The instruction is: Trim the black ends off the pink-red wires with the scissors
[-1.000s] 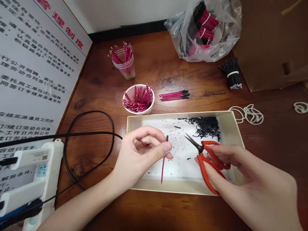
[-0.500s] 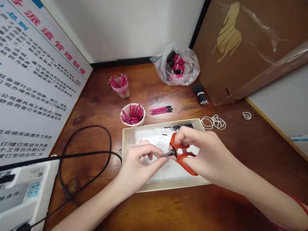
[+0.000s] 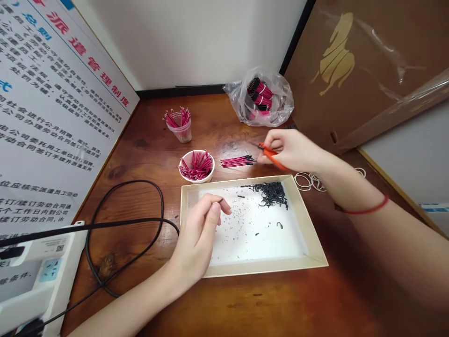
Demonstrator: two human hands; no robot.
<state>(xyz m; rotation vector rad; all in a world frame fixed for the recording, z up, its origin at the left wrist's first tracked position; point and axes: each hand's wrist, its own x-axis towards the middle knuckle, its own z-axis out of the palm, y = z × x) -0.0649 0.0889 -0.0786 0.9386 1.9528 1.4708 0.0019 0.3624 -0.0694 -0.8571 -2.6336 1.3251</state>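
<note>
My right hand point(image 3: 286, 150) is closed around orange-handled scissors point(image 3: 272, 155), their blades blurred and pointing left. Its fingertips are at the black ends of a small row of red-and-black wires point(image 3: 236, 161) lying on the table; whether they touch is unclear. Over the left part of a shallow cream box point(image 3: 263, 270), my left hand point(image 3: 201, 234) is pinched shut on a small dark piece point(image 3: 220, 201), too small to identify. A heap of black offcuts point(image 3: 271, 193) fills the box's far right corner, and tiny bits are scattered over its white floor.
Behind the box stand a white cup of red wires point(image 3: 211, 174) and a clear cup of red wires point(image 3: 183, 133). A plastic bag point(image 3: 240, 110) holds bundled wires. White rubber bands point(image 3: 304, 181) lie right of the box; a black cable point(image 3: 161, 201) loops at left.
My right hand has carried the scissors up and away from my left hand, over to the wire row. The left hand has shifted slightly left, its fingers now curled upward.
</note>
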